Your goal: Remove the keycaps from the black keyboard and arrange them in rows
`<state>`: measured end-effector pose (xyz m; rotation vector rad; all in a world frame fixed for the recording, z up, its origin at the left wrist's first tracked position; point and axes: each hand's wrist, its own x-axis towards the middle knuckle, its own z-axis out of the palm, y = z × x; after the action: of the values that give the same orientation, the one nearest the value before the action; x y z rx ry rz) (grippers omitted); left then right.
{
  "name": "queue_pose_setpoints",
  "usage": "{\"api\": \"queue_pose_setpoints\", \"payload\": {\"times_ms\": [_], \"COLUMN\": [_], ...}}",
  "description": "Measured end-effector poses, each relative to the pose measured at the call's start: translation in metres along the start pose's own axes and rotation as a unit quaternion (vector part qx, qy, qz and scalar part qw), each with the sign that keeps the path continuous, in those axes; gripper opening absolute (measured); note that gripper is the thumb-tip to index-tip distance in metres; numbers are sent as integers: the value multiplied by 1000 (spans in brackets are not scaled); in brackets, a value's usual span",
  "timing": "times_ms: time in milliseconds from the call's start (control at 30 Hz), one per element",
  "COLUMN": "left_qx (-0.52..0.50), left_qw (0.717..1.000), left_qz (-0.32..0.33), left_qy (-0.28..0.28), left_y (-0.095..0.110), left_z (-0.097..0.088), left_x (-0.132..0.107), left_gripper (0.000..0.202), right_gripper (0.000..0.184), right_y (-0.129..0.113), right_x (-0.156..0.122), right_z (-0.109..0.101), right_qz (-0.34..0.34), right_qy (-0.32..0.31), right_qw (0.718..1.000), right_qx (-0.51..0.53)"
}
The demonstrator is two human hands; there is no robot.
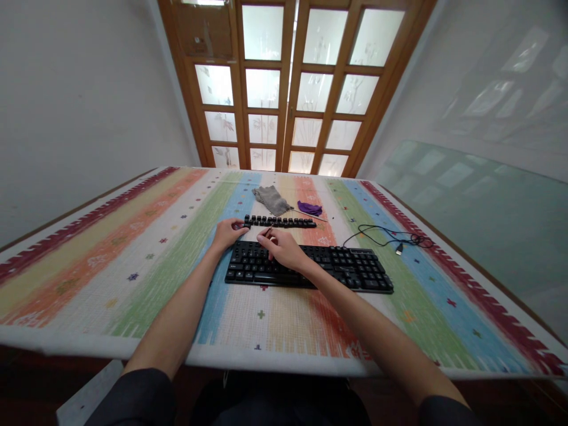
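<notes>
A black keyboard [266,276] lies on the striped cloth before me, with bare patches in its top row. Behind it, loose black keycaps [288,222] stand in rows. My left hand [227,234] rests at the left end of these rows, thumb and forefinger closed around a dark keycap [246,224]. Over the keyboard's upper left part, my right hand [282,246] is closed in a pinch. A small dark thing [268,233] shows at its fingertips, too small to name. The right hand hides some of the keys beneath it.
A grey cloth [271,200] and a purple cloth [309,208] lie beyond the keycaps, with a thin rod [313,215] beside them. The keyboard's cable [386,232] is coiled at right, ending in a USB plug [399,249]. The patterned tablecloth [173,236] covers the table.
</notes>
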<state>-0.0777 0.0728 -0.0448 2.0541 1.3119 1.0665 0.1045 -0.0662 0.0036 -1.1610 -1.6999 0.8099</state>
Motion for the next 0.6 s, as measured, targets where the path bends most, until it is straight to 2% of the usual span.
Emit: {"api": "queue_pose_setpoints", "payload": {"times_ms": [300,600], "left_qx": [20,43], "left_qw": [999,998], "left_qz": [-33,-47], "left_qy": [17,14], "left_y": [4,1], "left_z": [5,7], "left_x": [4,5], "left_gripper": [39,29], "right_gripper": [32,32], "right_y": [-2,-3], "right_x": [0,2], "right_z": [2,1], "right_qz": [-2,-16], "right_qy": [1,-1], "right_qw": [1000,999], "right_qx": [-4,-31]}}
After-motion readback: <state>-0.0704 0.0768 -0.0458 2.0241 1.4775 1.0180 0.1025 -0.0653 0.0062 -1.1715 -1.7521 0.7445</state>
